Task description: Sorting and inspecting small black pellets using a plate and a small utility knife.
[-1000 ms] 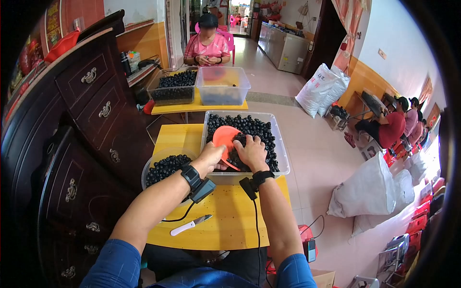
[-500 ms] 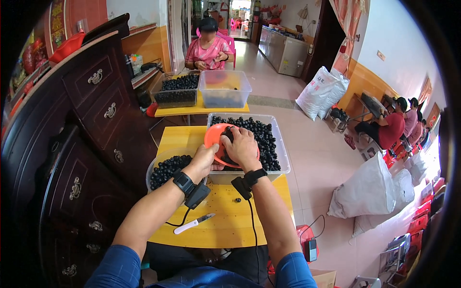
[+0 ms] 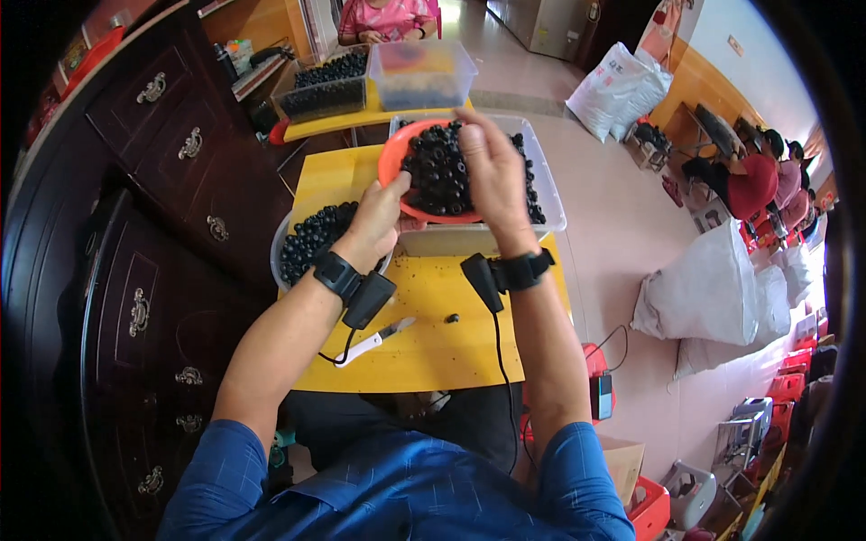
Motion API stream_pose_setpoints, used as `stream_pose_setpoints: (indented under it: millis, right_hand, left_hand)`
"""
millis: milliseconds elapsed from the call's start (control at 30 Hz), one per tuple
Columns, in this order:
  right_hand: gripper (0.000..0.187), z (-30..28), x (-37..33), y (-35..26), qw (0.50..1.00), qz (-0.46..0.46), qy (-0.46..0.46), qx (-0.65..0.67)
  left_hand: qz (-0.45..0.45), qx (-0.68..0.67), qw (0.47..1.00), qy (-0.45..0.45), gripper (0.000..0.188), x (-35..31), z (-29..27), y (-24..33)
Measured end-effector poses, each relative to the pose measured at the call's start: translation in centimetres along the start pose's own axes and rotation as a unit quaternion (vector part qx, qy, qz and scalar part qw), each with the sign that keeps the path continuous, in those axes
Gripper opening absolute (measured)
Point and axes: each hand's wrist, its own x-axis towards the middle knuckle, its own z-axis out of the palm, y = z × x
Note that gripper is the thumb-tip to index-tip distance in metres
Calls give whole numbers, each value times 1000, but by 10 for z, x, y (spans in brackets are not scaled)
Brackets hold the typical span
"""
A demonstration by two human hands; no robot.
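Observation:
My left hand [image 3: 379, 219] grips the near-left rim of a shallow orange bowl [image 3: 390, 162]. Small round black pieces [image 3: 437, 167], some with a hole or ring on top, fill the bowl. Over its right side is my right hand [image 3: 494, 167], with its fingers stretched out and slightly blurred; nothing shows in it. Underneath stands a large clear tub [image 3: 552, 212] holding more such pieces. To the left, a round clear tub [image 3: 278, 248] also holds black pieces. A knife [image 3: 361, 349] with a white handle lies on the yellow table [image 3: 433, 361], near one loose piece [image 3: 452, 318].
Across from me sits a person [image 3: 386, 20] in pink, behind a second yellow table with two clear bins [image 3: 422, 72]. A dark drawer cabinet [image 3: 171, 225] lines the left. White sacks [image 3: 699, 284] stand on the floor at right. Cables hang from both my wristbands.
My right hand has lifted out of the orange bowl to its right side, and the pieces inside now show. The view has tilted down, so the table sits higher in the picture.

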Motion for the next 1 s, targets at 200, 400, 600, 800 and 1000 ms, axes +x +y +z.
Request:
stream_pose_setpoints:
  millis: [200, 400, 600, 800, 1000]
  right_hand:
    - [24, -83, -70, -35, 982, 106, 76, 135]
    - [20, -89, -183, 16, 958, 209, -76, -181]
    - [34, -54, -219, 23, 930, 198, -154, -268]
    - [31, -39, -222, 35, 900, 157, -215, -345]
    - [22, -39, -235, 62, 942, 176, -141, -248]
  left_hand:
    - [7, -8, 999, -40, 28, -32, -10, 6]
    - [-3, -46, 997, -56, 29, -77, -23, 14]
    - [-4, -82, 996, -35, 33, -127, -31, -1]
    - [-24, -104, 994, -29, 37, -176, -44, -21]
    - [-14, -82, 996, -26, 39, -190, -52, -46]
